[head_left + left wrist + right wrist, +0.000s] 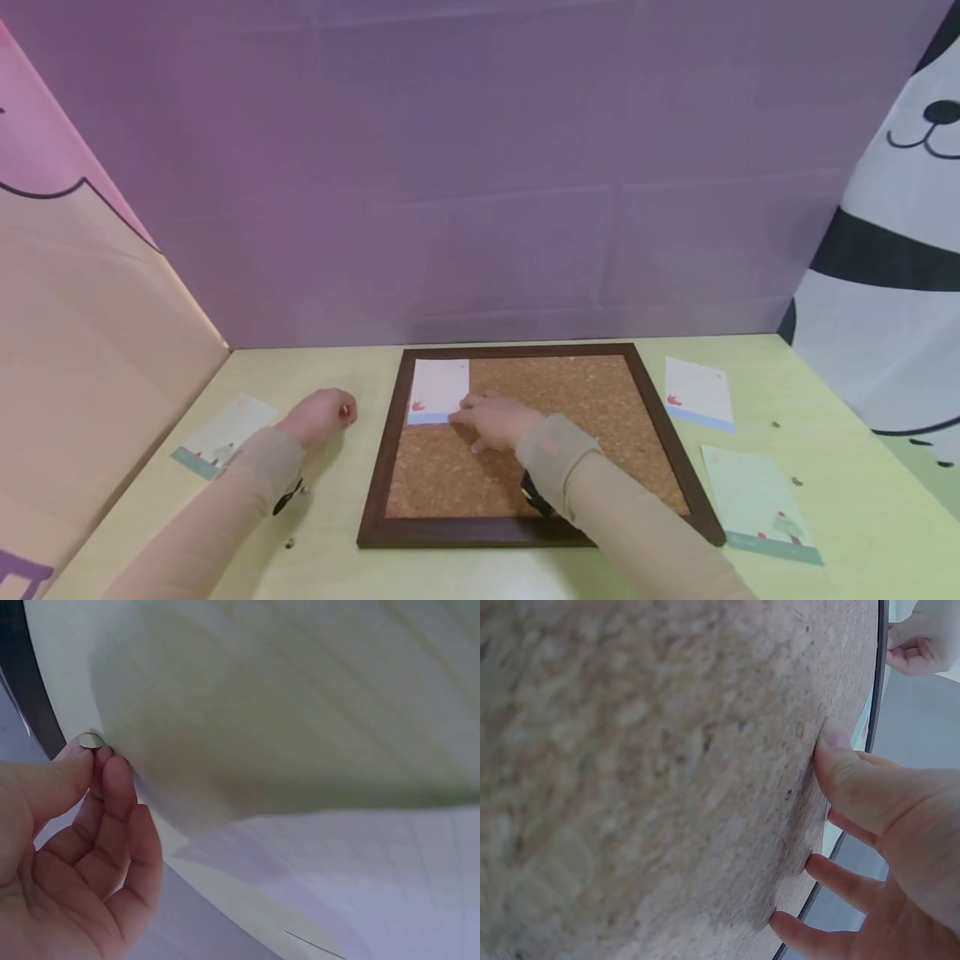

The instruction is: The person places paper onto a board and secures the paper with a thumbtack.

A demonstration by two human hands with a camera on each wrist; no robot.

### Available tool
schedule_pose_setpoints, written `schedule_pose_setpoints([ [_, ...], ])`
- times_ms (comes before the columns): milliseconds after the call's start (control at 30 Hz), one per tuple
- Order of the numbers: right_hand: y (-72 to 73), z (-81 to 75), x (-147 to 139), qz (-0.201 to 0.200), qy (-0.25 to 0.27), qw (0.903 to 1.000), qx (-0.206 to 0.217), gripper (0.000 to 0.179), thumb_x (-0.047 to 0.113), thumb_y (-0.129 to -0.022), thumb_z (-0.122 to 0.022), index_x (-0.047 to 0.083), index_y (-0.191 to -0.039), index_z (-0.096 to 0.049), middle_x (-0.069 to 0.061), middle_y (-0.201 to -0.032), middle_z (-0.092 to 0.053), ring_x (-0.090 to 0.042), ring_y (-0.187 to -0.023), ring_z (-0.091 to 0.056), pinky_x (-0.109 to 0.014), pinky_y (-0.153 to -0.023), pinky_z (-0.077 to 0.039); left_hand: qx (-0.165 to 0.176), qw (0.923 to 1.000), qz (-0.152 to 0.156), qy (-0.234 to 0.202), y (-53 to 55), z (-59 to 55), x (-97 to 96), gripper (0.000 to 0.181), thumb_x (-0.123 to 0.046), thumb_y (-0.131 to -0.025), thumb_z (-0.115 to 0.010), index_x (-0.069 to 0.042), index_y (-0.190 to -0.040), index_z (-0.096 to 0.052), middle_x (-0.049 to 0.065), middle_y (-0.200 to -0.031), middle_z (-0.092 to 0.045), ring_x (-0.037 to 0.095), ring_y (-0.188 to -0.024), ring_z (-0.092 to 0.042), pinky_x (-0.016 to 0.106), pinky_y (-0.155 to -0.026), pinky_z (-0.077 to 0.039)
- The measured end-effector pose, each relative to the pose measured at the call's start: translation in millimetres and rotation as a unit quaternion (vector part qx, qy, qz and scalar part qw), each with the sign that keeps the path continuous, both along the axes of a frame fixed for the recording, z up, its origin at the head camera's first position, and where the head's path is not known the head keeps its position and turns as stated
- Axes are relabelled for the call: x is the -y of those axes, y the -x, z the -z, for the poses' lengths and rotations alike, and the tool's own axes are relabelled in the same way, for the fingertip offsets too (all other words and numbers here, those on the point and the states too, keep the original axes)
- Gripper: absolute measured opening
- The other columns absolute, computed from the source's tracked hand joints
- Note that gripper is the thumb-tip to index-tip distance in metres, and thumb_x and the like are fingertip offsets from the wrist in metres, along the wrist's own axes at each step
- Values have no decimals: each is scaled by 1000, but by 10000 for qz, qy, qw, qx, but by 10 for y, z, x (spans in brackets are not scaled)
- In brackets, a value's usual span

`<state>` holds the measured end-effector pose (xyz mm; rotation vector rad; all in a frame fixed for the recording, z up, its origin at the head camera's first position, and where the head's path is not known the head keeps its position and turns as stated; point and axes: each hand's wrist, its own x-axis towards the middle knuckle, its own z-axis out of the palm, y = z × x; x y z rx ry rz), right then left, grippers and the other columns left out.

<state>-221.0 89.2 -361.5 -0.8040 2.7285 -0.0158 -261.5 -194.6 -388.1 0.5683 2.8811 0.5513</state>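
A framed cork board point(570, 392) lies on the table, with a white note sheet point(438, 385) in its upper left corner. The sheet has a blue lower strip and a small red drawing. My right hand point(497, 419) rests on the board with fingers spread, fingertips at the sheet's lower right corner; in the right wrist view its fingertips point(780, 919) touch the cork. To the left of the frame, my left hand point(321, 414) is over the table. Thumb and forefinger pinch a metal thumbtack point(91, 740), its shiny round head showing in the left wrist view.
A green-edged sheet point(232, 425) lies left, partly behind my left arm. At right lie a blue-edged sheet point(699, 390) and a green sheet point(761, 500). Small tacks dot the table, one near left point(289, 543), another at right point(797, 481). A purple cloth point(480, 183) hangs behind.
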Motion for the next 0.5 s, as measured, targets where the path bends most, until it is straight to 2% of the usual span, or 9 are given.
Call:
schedule_pose_setpoints([
  [200, -23, -16, 2, -3, -40, 10000, -14, 56, 25, -86, -65, 24, -139, -47, -2, -146, -40, -26, -137, -34, -41, -112, -32, -237, 9997, -73, 40, -17, -22, 2, 17, 5, -83, -56, -6, -75, -66, 6, -81, -65, 22, -80, -58, 40, -76, -49],
  [300, -31, -27, 3, 30, -9, 10000, 17, 57, 24, -87, -65, 24, -140, -46, -2, -147, -40, -26, -138, -33, -41, -112, -31, -425, 9991, -77, 54, -31, -24, 3, 15, 4, -82, -58, -5, -78, -69, 9, -85, -68, 26, -85, -62, 43, -79, -51],
  [500, -33, -31, 3, 36, -11, 10000, 29, 57, 25, -87, -65, 25, -141, -45, -2, -147, -39, -26, -138, -33, -42, -112, -31, -577, 9981, -196, 45, -76, -16, -12, 13, 2, -83, -60, -5, -84, -71, 12, -93, -70, 31, -92, -64, 44, -80, -52],
])
